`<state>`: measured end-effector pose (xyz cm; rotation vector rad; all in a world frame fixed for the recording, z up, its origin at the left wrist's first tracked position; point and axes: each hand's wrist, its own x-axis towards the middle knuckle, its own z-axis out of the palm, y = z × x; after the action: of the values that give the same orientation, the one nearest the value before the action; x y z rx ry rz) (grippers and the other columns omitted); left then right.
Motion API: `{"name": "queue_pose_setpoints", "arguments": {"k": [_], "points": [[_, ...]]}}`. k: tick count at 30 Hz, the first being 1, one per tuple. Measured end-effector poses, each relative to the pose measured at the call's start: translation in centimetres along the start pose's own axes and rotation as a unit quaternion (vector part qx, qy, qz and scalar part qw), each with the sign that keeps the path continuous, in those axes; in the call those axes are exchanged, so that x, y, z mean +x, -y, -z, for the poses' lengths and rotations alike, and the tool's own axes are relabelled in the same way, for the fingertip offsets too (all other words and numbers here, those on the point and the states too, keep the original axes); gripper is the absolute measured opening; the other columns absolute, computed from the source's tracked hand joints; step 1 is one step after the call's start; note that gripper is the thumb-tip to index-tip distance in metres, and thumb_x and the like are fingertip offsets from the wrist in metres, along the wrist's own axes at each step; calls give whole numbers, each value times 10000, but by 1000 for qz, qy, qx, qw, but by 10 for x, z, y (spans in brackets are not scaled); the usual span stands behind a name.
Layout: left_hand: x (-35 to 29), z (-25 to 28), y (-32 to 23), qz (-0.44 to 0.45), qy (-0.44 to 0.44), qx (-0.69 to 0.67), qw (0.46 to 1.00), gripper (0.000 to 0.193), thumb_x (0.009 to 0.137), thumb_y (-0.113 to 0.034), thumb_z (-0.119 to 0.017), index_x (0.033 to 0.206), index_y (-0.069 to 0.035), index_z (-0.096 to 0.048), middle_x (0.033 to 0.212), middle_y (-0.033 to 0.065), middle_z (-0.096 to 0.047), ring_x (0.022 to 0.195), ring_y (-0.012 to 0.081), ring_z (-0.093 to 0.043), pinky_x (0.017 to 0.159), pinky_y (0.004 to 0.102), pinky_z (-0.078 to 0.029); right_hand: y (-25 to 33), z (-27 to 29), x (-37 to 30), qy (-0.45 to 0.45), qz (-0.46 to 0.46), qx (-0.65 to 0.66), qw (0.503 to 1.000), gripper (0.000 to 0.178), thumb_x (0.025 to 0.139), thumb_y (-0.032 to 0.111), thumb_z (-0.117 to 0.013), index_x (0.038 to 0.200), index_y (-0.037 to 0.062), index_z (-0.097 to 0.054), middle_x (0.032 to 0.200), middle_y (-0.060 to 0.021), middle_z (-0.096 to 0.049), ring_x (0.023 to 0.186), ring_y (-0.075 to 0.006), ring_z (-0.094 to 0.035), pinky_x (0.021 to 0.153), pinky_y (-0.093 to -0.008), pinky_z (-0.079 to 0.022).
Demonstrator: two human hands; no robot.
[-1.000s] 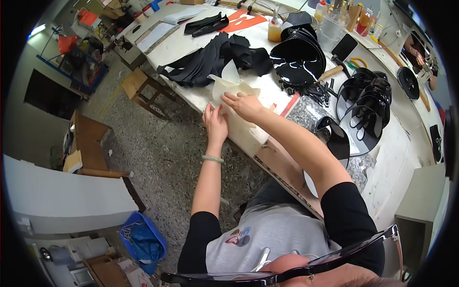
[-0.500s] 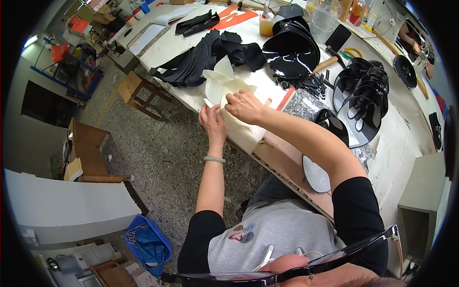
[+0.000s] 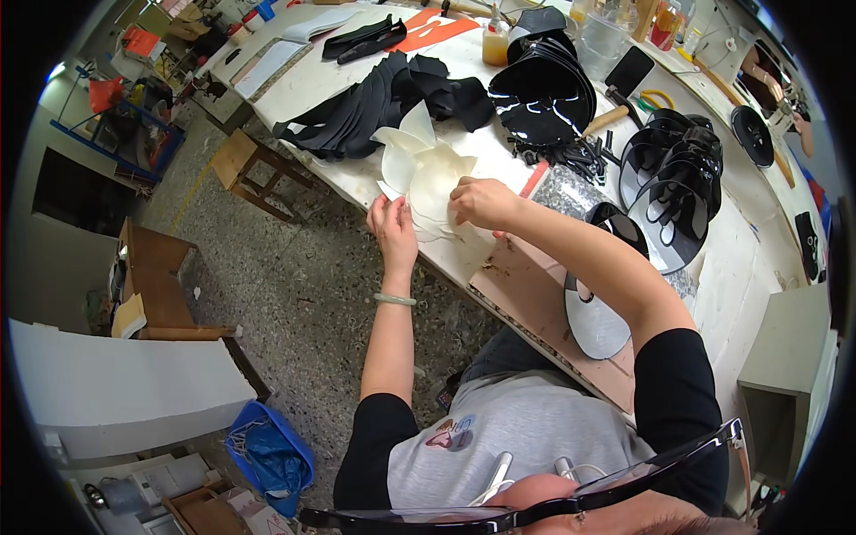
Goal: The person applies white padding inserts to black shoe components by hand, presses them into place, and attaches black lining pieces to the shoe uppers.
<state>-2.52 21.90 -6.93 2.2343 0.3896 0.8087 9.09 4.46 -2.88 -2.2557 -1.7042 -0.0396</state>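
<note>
While my left hand point(image 3: 393, 234) and right hand point(image 3: 479, 201) pinch the cream sheets point(image 3: 426, 174) at the workbench's point(image 3: 357, 178) near edge, loose fingertip hold risks layers slipping floorward.

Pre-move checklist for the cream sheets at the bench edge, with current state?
1. Left hand on the cream sheets: ok, at their near edge.
2. Right hand on the stack: ok, fingers on top.
3. Stack supported by the worktable: ok, though it sits close to the edge.
4. Black pieces apart from the stack: not ok, they touch behind it.
5. Single sheet separated: cannot tell.
</note>
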Motion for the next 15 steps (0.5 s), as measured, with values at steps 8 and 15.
{"name": "queue_pose_setpoints", "arguments": {"k": [8,15], "points": [[-3,8,-22,-109,-84,86,987,158,855,-148,-635,958,-35,-672,1172,117,-500,1146,303,-380,978,414,-336,34,8,21,-109,-168,90,976,286,828,311,-639,745,41,-683,709,-117,-642,699,-313,-623,701,-393,-521],[3,7,-19,-60,-41,-7,997,157,871,-168,-619,919,-22,-648,1026,88,-554,1060,288,-428,943,405,-355,35,19,46,-46,-374,442,814,511,915,403,-551,784,-84,-636,634,-108,-616,573,-164,-638,409,-296,-496]]}}
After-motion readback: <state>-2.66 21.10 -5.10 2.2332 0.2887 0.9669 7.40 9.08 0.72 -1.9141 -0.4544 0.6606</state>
